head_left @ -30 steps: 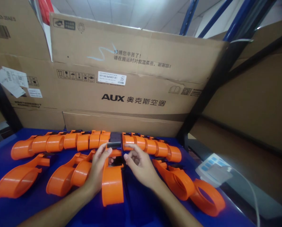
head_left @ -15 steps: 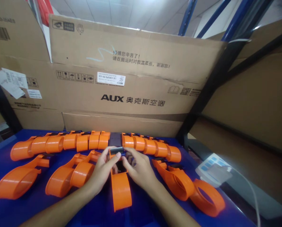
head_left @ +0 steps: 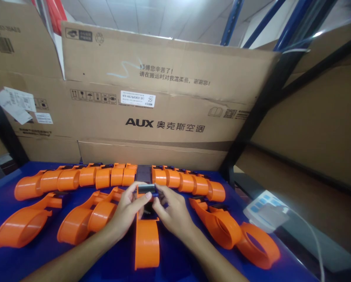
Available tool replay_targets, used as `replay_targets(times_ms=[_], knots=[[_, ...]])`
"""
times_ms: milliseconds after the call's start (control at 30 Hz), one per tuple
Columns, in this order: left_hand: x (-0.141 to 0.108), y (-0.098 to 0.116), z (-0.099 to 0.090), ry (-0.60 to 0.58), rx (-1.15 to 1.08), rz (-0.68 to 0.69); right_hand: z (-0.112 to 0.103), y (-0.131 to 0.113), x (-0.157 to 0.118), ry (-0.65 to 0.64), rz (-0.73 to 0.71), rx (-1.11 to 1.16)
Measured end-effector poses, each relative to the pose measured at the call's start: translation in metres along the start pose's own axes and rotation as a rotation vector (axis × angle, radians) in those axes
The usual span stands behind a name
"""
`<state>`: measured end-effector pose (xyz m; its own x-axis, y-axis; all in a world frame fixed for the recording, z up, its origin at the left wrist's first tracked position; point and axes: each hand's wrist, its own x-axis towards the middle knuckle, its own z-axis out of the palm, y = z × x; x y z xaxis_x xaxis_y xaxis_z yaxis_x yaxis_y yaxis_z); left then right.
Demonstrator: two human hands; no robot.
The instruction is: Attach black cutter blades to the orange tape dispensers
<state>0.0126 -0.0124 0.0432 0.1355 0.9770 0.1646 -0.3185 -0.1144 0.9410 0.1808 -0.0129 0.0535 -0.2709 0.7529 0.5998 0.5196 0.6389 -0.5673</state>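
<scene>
In the head view, an orange tape dispenser (head_left: 147,246) is held up at the middle, its wide ring hanging toward me and its dark-edged head at the top. My left hand (head_left: 131,203) grips the head from the left, with the thumb across its front. From the right, my right hand (head_left: 172,205) pinches the head's right side with curled fingers, near a small dark blue part (head_left: 154,194). What lies behind the fingers is hidden. More orange tape dispensers (head_left: 22,226) lie on both sides of my forearms.
A row of orange dispensers (head_left: 68,179) runs along the back of the blue table surface (head_left: 4,176). A dark block (head_left: 144,173) stands mid-row. Large cardboard (head_left: 169,105) rises behind. On the right are a black post (head_left: 253,113) and a white-and-blue device (head_left: 266,211) with a cable.
The held dispenser's ring has swung slightly left and down, so it hangs straighter. Both hands keep their hold, with the thumbs slightly shifted.
</scene>
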Motion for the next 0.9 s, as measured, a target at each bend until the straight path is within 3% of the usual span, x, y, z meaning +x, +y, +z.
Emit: replay_targets(times_ms=[333,600,900], knots=[[0.001,-0.001,0.0,0.078,-0.183,-0.115,-0.012,0.012,0.006,-0.115,-0.203,-0.111],[0.0,-0.006,-0.001,0.06,-0.119,-0.087,0.006,0.014,-0.002,-0.046,-0.208,-0.236],[0.002,-0.007,-0.002,0.061,-0.074,-0.084,0.015,0.016,-0.008,-0.09,-0.169,-0.242]])
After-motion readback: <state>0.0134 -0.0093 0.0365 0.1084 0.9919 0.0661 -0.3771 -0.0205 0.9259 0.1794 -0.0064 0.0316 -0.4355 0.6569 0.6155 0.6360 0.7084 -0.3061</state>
